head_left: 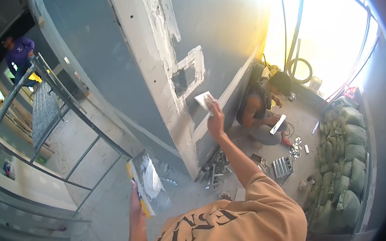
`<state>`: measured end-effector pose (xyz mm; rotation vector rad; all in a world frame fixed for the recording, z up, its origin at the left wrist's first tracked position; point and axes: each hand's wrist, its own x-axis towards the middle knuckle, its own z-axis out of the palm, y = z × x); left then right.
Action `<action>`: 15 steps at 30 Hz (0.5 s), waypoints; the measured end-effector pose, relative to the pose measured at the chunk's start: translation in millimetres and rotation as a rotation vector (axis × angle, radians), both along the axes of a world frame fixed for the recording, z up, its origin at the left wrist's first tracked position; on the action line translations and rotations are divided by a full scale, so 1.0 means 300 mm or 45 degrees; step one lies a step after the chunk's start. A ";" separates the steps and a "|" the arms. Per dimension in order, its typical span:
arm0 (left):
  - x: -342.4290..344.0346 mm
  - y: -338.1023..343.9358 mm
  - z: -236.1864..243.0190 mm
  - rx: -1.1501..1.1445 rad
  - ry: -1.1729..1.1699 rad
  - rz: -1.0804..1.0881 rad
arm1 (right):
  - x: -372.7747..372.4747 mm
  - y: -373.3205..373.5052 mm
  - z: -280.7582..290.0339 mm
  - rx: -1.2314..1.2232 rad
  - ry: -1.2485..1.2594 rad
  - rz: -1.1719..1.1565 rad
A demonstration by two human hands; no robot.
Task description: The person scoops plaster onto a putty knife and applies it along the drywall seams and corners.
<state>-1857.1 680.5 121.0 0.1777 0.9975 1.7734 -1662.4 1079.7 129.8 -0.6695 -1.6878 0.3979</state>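
My left hand [136,198] grips a wide taping knife [161,203] by its yellow-edged back. A thick smear of white joint compound [151,180] lies along its blade. My right arm reaches forward and up, and my right hand [215,119] is closed on a putty knife [203,100] with a white-coated blade. That blade is close to the grey wall [211,28], just below a square frame of white compound [199,68] around a grey patch. Whether it touches the wall I cannot tell. More compound runs up the pale corner strip [154,10].
A co-worker [260,108] crouches at right, holding a white flat tool [277,124]. Metal pieces [282,167] litter the floor. Green sacks [345,165] line the right side. At left stands metal scaffolding [83,118]; another person [18,52] is on its far end.
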 end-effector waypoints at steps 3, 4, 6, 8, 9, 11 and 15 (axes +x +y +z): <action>-0.035 0.011 0.007 0.070 0.023 0.010 | 0.073 -0.148 -0.061 -0.262 0.254 0.066; -0.079 0.032 -0.002 0.087 0.019 0.007 | 0.092 -0.192 -0.110 -0.617 0.508 0.282; -0.145 0.088 -0.005 0.031 0.217 0.098 | 0.119 -0.334 -0.124 -1.180 0.950 0.705; -0.187 0.126 -0.027 0.060 0.367 0.066 | 0.192 -0.499 -0.075 -1.555 1.010 0.865; -0.197 0.145 -0.025 0.038 0.459 0.098 | 0.202 -0.566 -0.055 -1.730 0.954 0.918; -0.201 0.163 -0.021 -0.003 0.547 0.133 | 0.186 -0.656 -0.074 -1.824 0.823 0.947; -0.158 0.193 -0.025 0.111 0.532 0.102 | 0.125 -0.730 -0.057 -1.841 0.590 1.109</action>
